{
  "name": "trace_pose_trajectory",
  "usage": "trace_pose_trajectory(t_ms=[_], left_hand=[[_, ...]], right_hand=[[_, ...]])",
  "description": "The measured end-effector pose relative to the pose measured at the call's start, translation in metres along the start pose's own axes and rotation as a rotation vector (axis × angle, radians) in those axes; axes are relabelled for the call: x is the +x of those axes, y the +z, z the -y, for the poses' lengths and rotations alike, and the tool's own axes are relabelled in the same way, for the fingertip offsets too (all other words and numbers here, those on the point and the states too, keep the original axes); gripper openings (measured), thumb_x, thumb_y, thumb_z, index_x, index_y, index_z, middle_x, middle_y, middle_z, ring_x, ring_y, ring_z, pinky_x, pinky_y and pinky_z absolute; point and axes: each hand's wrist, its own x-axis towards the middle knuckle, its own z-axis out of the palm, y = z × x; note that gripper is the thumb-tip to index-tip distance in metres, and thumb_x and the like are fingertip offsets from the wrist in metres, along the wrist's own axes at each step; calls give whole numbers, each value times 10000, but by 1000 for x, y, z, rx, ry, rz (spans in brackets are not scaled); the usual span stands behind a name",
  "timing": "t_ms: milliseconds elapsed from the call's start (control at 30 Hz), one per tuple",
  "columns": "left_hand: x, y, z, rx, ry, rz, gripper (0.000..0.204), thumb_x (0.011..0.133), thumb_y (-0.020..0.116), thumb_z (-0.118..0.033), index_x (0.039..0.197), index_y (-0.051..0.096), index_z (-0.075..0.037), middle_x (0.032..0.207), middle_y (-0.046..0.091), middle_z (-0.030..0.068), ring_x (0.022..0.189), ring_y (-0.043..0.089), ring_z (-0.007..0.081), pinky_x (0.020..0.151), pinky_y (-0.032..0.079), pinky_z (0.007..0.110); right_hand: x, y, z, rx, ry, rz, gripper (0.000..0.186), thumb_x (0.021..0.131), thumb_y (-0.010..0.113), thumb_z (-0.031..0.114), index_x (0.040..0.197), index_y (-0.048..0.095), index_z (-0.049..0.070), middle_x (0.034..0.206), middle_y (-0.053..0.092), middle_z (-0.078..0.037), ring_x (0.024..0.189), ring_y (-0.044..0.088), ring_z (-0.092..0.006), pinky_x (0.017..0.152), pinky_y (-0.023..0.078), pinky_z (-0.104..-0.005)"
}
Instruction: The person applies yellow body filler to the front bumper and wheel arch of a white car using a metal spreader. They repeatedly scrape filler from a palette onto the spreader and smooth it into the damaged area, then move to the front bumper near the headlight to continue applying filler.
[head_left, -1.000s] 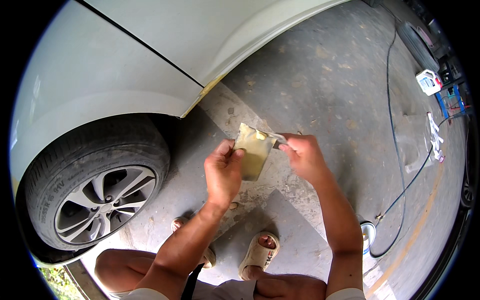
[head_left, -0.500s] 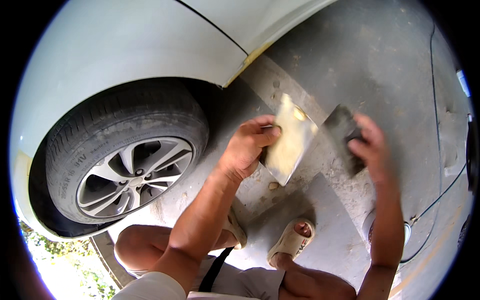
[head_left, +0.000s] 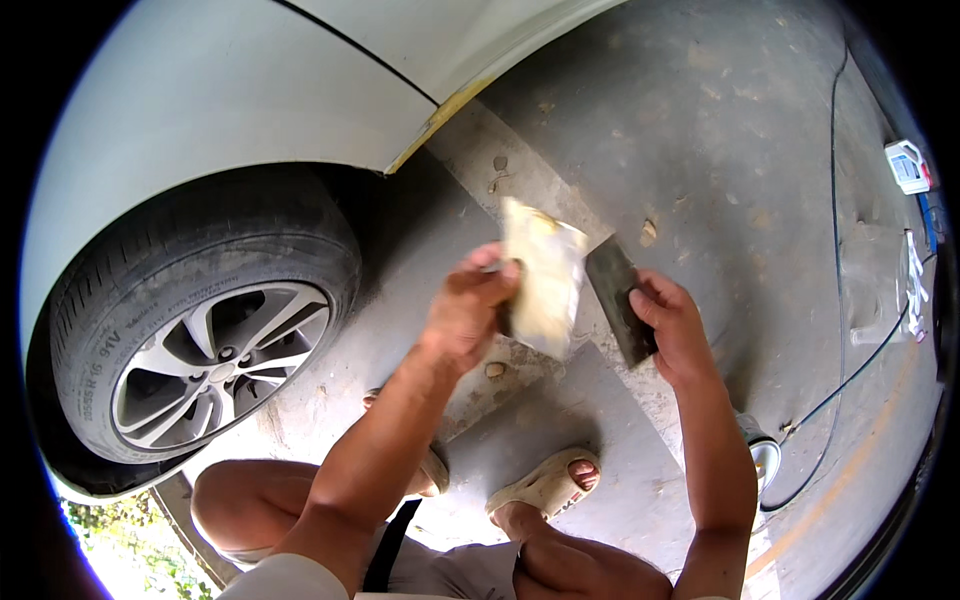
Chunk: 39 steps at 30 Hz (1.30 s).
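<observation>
A: Starting from the wheel (head_left: 205,345) — what is sitting there?

B: The tyre and its alloy rim are filling the lower left, under the white car (head_left: 220,110). A strip of yellowish tape or filler is showing on the sill edge just right of the wheel arch; I cannot tell which.

A: And the hands?

B: Right of the wheel, the left hand (head_left: 468,312) is clenching a pale, cream-smeared board (head_left: 545,280), its grip closed around the board's left edge and holding it tilted up. Further right again, the right hand (head_left: 672,325) is gripping a dark flat spreader (head_left: 620,298), fingers wrapped on its lower end, the blade just beside the board but not quite touching it.

A: How far along is the work looking?

B: Early, I am judging. Paste is sitting on the board, the spreader is looking nearly clean, and both are hovering over the floor (head_left: 700,130), away from the car. So loading the blade and spreading on the body are, as far as I can see, not done yet.

A: Anything past the hands?

B: Farthest from the wheel, a black cable (head_left: 850,370) is trailing across the concrete.
</observation>
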Motion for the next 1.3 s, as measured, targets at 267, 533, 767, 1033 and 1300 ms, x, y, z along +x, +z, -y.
trace_pose_trajectory(t_ms=[267,533,767,1033,1300], left_hand=[[-5,-29,-7,494,590,-257,217,877,546,25,1078,628,32,923,640,-1,818,537,46,768,442,202],[-10,-22,6,649,689,-400,232,849,591,38,1077,633,31,936,660,33,837,553,55,747,446,193],[-14,-14,9,1049,788,-452,254,807,628,47,1056,646,-2,790,669,125,687,589,73,635,467,206],[-19,-27,-18,2064,374,-246,180,813,568,-97,941,676,-166,712,638,123,645,630,316,565,498,395],[-98,-10,-131,2024,-6,-84,207,780,650,-76,972,671,-1,665,629,129,567,574,92,535,432,230]], right_hand=[[57,21,16,-619,-347,51,147,801,614,16,889,497,-1,673,418,2,617,355,-71,553,332,-227],[84,33,8,-524,-310,95,135,816,608,-12,930,536,-20,764,547,-7,690,460,-54,627,388,-215],[90,45,4,-331,-296,151,104,814,587,-36,909,551,-13,771,572,-12,706,477,-49,639,397,-216],[91,40,29,-221,-326,294,158,820,611,-6,976,590,-19,834,599,14,763,528,-38,670,446,-213],[138,49,-26,-287,-154,205,372,725,620,17,1097,611,6,919,647,-58,805,569,-128,724,445,-280]])
